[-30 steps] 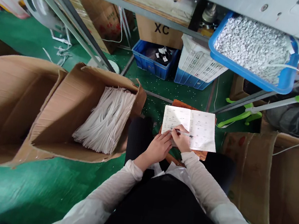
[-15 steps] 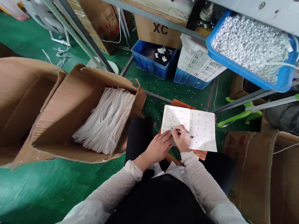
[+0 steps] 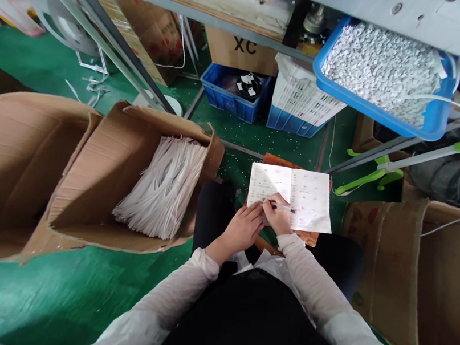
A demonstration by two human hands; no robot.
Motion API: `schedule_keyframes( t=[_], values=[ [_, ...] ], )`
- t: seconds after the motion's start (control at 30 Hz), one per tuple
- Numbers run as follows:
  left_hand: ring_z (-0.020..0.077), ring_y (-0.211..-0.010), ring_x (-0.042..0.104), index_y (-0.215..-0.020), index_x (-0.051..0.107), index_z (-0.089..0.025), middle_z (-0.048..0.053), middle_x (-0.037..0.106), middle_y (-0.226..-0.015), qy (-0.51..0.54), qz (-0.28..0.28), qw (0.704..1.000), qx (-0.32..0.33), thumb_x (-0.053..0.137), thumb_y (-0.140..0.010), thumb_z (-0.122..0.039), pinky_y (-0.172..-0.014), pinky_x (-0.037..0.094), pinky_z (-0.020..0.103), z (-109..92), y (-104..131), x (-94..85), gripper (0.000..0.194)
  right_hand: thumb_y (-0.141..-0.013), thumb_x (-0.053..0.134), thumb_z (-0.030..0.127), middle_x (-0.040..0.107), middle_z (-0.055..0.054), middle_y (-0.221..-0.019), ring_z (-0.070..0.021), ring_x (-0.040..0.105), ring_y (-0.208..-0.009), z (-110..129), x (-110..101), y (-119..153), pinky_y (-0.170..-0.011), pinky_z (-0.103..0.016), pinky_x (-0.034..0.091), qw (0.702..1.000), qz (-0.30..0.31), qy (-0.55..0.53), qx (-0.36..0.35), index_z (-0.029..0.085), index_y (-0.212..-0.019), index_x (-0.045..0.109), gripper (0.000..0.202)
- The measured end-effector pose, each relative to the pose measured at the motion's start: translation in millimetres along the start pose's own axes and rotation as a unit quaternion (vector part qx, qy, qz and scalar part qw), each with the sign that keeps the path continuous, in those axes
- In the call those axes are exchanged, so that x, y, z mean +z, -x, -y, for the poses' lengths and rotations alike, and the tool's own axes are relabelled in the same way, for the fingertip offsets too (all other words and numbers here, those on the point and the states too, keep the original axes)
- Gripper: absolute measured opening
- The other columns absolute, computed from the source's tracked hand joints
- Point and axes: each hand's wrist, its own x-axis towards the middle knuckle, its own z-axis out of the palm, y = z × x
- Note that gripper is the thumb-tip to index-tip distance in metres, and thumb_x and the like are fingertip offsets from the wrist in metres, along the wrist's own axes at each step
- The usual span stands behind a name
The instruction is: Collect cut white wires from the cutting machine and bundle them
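An open notebook (image 3: 312,199) with written lines on both pages lies on a reddish-brown board (image 3: 286,162) above my knees. My right hand (image 3: 279,214) is closed around a pen (image 3: 287,208), with its fingertips over the lower part of the left page. Beside it, my left hand (image 3: 244,226) lies flat at the notebook's lower left edge, fingers stretched out and nothing held. Its fingertips are close to my right hand.
Left of my legs, an open carton (image 3: 100,176) holds a bundle of white strips (image 3: 163,185). A blue tray (image 3: 433,128) of small white pieces sits at upper right. Another carton (image 3: 389,265) stands at right. Blue crates (image 3: 234,104) are under the workbench (image 3: 219,12).
The view has shifted very slightly. The pen has tilted a little in my right hand; my left hand rests in the same place.
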Motion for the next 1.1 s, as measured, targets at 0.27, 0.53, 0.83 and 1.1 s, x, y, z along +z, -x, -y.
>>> schedule_keyframes(
  t=[0.27,0.53,0.83,1.1],
  values=[
    [0.0295,-0.145,0.037,-0.103,0.065,-0.015,0.014,0.055,-0.144,0.001,0.001,1.0,-0.002,0.047,-0.097,-0.021,-0.108,0.043,0.047,0.3,0.7,1.7,0.02,-0.086,0.052,0.026,0.063,-0.001,-0.071,-0.0179,0.062,-0.07,2.9,0.3,-0.6,-0.07,-0.03,0.051,1.0,-0.006,0.004,0.001,0.023,-0.072,0.057,0.015],
    [0.0295,-0.145,0.038,-0.102,0.065,-0.016,0.014,0.057,-0.142,-0.003,-0.001,1.0,0.002,0.044,-0.099,-0.022,-0.107,0.043,0.048,0.1,0.5,0.7,0.022,-0.085,0.053,0.027,0.063,-0.001,-0.069,-0.0177,0.061,-0.067,1.1,0.3,0.0,-0.067,-0.03,0.05,1.0,-0.001,0.005,0.009,0.023,-0.07,0.056,0.015],
    [0.0295,-0.145,0.037,-0.104,0.065,-0.015,0.014,0.056,-0.143,-0.005,0.004,1.0,-0.001,0.045,-0.099,-0.022,-0.108,0.043,0.047,-0.8,0.3,0.7,0.022,-0.084,0.052,0.023,0.061,-0.001,-0.069,-0.0176,0.06,-0.068,1.1,0.7,-0.4,-0.068,-0.03,0.049,1.0,-0.015,0.001,-0.008,0.023,-0.07,0.054,0.014],
    [0.0301,-0.145,0.038,-0.103,0.065,-0.016,0.014,0.056,-0.143,0.0,0.002,1.0,-0.002,0.045,-0.099,-0.022,-0.107,0.043,0.048,-0.3,0.4,1.7,0.021,-0.083,0.052,0.024,0.06,0.0,-0.068,-0.0174,0.06,-0.068,2.2,0.1,-1.1,-0.069,-0.03,0.05,1.0,-0.012,-0.003,-0.007,0.023,-0.07,0.052,0.013]
  ],
)
